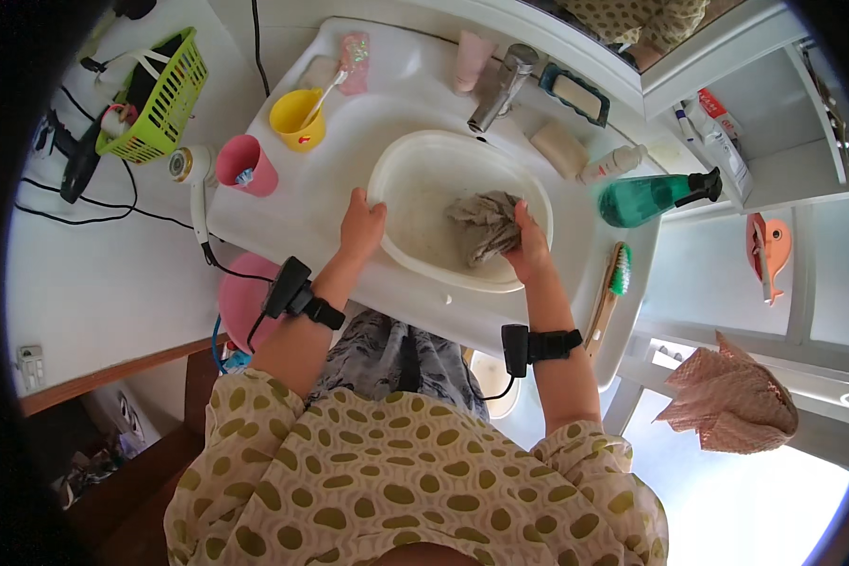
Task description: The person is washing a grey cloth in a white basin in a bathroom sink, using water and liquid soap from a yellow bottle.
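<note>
A white plastic basin sits in the bowl of the white washbasin. My left hand grips the basin's left rim, its thumb on top and its other fingers mostly hidden. A crumpled grey-brown cloth lies bunched up in the right half of the basin. My right hand holds that cloth by its right edge, close to the basin's right wall. How far the fingers reach beneath the cloth is hidden. The chrome tap stands just behind the basin.
On the washbasin's left stand a yellow cup with a toothbrush and a pink cup. Along its right are a bar of soap, a green spray bottle and a scrubbing brush. A hair dryer lies at far left.
</note>
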Available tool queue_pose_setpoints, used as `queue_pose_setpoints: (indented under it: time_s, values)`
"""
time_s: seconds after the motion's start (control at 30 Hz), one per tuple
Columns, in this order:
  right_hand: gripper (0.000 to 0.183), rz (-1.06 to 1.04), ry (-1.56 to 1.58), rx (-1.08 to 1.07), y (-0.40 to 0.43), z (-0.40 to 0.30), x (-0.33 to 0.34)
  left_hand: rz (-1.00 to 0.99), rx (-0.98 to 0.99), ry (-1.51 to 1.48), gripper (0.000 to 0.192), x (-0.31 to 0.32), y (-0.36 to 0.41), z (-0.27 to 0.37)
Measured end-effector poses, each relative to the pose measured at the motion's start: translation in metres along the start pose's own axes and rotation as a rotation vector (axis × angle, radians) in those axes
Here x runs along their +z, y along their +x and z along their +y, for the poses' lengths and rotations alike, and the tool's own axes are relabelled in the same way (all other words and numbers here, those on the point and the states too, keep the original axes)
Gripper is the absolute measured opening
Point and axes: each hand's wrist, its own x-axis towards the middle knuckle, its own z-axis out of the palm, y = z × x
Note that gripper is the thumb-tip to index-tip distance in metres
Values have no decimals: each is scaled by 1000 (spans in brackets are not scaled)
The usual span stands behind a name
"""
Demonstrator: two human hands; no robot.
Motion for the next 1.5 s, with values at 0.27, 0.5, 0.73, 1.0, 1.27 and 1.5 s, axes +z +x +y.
queue_pose_setpoints:
  time_s: [0.27,0.5,0.73,1.0,1.27,1.5]
  values:
    - [63,356,-493,-85,-27,-6,6,29,132,344,40,-6,-3,10]
    - [48,297,-375,-343,-117,-17,4,193,349,402,49,-17,-19,30]
    - [33,643,-240,-531,-232,27,-19,136,690,197,45,-38,-36,34]
    - [31,920,65,-507,-337,133,-41,-146,759,-131,23,-38,-84,34]
    - [30,1036,250,-403,-387,228,-49,-193,799,-180,26,-32,-81,22]
    - [32,897,150,-324,-410,317,-48,-237,837,-180,27,-3,-126,27]
